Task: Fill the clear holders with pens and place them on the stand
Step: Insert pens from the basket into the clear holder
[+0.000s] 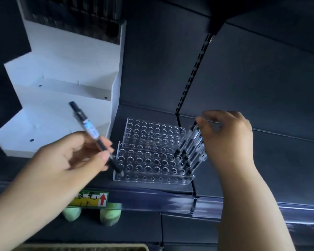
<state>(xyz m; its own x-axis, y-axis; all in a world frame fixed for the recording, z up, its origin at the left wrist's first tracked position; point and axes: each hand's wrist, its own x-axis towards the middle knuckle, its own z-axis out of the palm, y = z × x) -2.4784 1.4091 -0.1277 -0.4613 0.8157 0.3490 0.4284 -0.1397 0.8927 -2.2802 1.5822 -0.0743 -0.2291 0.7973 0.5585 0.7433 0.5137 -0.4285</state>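
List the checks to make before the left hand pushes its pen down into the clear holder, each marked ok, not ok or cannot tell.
1. Left hand grips the pen: ok.
2. Pen tip at the near clear holder's front left corner: ok.
3. Tip lined up inside a hole: cannot tell.
4. Right hand holds the tops of the pens leaning at the holder's right end: ok.
5. Holder filled: not ok, most holes show empty.
6. Holder on the white stand: not ok, it sits on the shelf beside it.
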